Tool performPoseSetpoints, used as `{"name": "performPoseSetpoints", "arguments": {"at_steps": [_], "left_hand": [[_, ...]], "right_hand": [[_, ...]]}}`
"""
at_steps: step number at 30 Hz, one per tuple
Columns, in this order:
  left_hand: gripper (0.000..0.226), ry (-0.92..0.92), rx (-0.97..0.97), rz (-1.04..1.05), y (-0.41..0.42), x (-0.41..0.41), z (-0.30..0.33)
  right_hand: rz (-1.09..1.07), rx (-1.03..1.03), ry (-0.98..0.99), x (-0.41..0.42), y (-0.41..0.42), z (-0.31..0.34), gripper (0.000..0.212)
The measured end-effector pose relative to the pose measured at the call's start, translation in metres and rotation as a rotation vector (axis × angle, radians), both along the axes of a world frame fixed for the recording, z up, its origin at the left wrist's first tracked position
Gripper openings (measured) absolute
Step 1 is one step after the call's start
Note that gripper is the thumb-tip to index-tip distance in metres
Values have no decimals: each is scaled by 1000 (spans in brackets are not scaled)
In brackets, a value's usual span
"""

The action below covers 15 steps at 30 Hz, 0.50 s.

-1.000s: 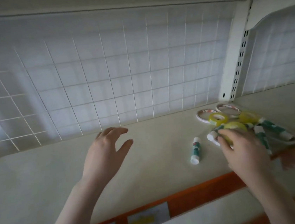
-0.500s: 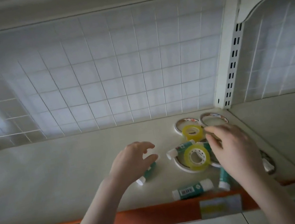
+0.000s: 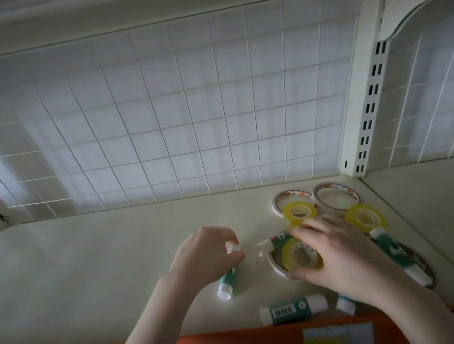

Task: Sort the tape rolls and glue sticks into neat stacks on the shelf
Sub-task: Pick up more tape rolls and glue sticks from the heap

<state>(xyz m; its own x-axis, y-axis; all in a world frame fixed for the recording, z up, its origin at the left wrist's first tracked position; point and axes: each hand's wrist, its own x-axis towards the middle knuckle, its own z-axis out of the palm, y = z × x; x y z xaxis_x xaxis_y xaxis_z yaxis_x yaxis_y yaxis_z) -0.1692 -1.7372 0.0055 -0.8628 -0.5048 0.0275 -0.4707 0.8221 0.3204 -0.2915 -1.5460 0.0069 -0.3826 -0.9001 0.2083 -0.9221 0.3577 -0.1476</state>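
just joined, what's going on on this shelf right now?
A person is sorting stationery on a shelf. The left hand grips a green glue stick. The right hand holds a yellow tape roll lying on a white roll. More tape rolls and glue sticks lie scattered around, including one glue stick near the front edge. No neat stacks yet.

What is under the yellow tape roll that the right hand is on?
The translucent yellow tape roll lies on a wider white-rimmed tape ring, beside a green glue stick. The right hand covers the ring's far side, so nothing more can be told.
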Motion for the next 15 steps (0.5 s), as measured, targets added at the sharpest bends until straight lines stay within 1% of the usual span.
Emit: {"name": "performPoseSetpoints", "arguments": {"at_steps": [3,7,11,12,13,15], "left_hand": [[16,1,12,14,2,0,1],[15,79,64,39,4,4,3],[8,205,98,74,5,11,8],[7,249,118,88,5,14,9],[8,296,141,106,5,18,10],[14,382,163,154,4,26,12]], "right_hand": [[20,21,12,1,2,4,77],[50,22,32,2,4,5,78],[73,-69,68,2,4,-1,71],[78,-136,74,2,4,-3,68],[79,-204,49,2,4,-4,65],[98,-262,-40,2,1,-2,66]]}}
